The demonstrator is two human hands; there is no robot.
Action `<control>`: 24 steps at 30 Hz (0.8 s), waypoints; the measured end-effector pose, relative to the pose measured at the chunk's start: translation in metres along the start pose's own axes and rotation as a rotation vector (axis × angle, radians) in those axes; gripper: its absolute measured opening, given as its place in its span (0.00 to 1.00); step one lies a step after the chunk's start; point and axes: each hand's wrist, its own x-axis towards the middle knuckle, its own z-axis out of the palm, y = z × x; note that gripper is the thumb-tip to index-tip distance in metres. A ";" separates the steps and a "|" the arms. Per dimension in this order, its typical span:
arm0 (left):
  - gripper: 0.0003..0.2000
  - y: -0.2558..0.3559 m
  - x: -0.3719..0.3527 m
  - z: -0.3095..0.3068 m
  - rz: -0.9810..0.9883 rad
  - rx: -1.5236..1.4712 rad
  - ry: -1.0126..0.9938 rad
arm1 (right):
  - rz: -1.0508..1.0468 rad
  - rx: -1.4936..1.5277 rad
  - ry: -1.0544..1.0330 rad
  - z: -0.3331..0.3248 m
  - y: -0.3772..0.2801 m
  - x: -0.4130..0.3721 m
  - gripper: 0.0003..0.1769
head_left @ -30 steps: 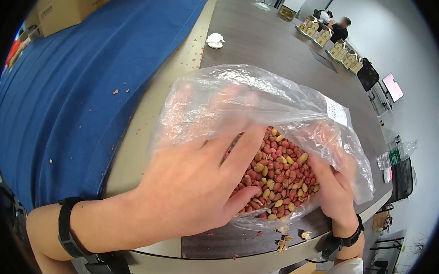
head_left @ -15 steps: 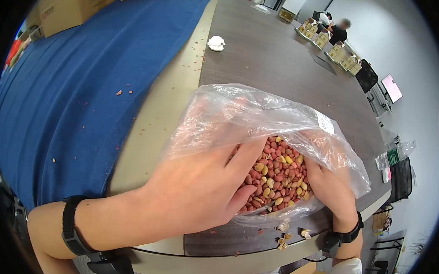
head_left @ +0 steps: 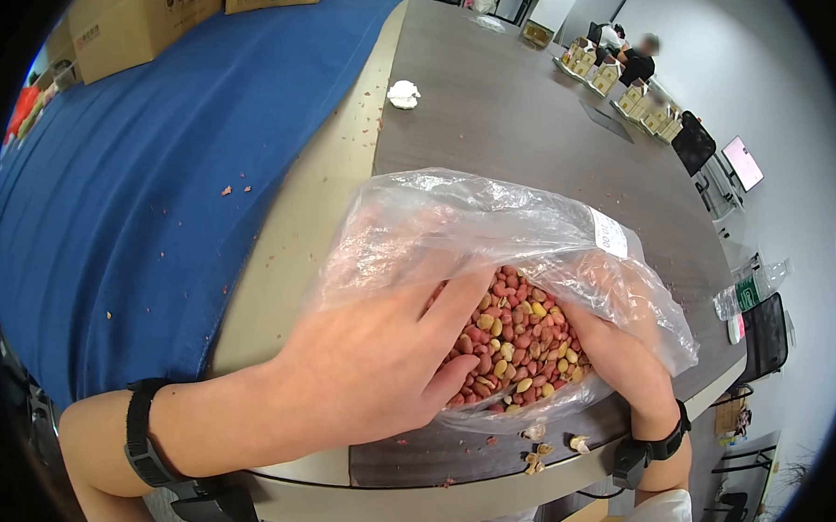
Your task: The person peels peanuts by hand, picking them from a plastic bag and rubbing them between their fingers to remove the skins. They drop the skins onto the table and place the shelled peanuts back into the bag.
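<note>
A clear plastic bag lies on the dark table with its mouth towards me. Red-skinned and yellowish peanuts fill its lower part. My left hand reaches into the mouth on the left, fingers stretched apart under the film and the thumb at the edge of the peanuts. On the other side my right hand is inside up to the wrist, at the right edge of the peanuts. Plastic folds blur its fingers, so I cannot tell how they are closed.
Broken shells lie at the near table edge. A crumpled white tissue sits farther back, a blue cloth on the left with cardboard boxes behind. A water bottle is at the right; a person sits far off.
My right hand has shifted left and deeper into the bag, nearer the peanuts. My left hand has barely moved, and the whole view has tilted slightly.
</note>
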 end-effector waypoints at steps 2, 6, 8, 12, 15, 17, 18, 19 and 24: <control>0.35 0.002 -0.001 0.001 -0.028 -0.019 -0.024 | -0.022 -0.050 -0.015 -0.002 -0.006 0.001 0.13; 0.31 -0.001 -0.001 0.003 0.017 0.047 0.016 | -0.266 -0.194 0.137 0.000 0.002 0.000 0.12; 0.28 -0.002 -0.002 0.004 0.056 0.058 0.035 | -0.277 0.001 0.071 -0.002 -0.008 0.001 0.11; 0.27 0.004 -0.002 0.000 -0.040 -0.066 -0.085 | -0.249 0.042 -0.037 -0.008 -0.030 -0.006 0.10; 0.23 0.004 0.000 -0.002 -0.017 -0.080 -0.081 | -0.112 0.145 -0.135 -0.013 -0.044 -0.013 0.09; 0.21 0.002 -0.001 0.001 0.013 -0.082 -0.046 | 0.037 0.226 -0.223 -0.012 -0.047 -0.014 0.09; 0.17 -0.001 0.000 0.005 0.062 -0.102 -0.030 | -0.029 0.271 -0.200 -0.008 -0.045 -0.014 0.09; 0.14 -0.003 0.000 0.006 0.113 -0.119 -0.015 | -0.097 0.317 -0.173 -0.007 -0.045 -0.014 0.09; 0.10 -0.001 -0.001 0.007 0.063 -0.125 -0.023 | -0.132 0.294 -0.232 -0.006 -0.046 -0.014 0.10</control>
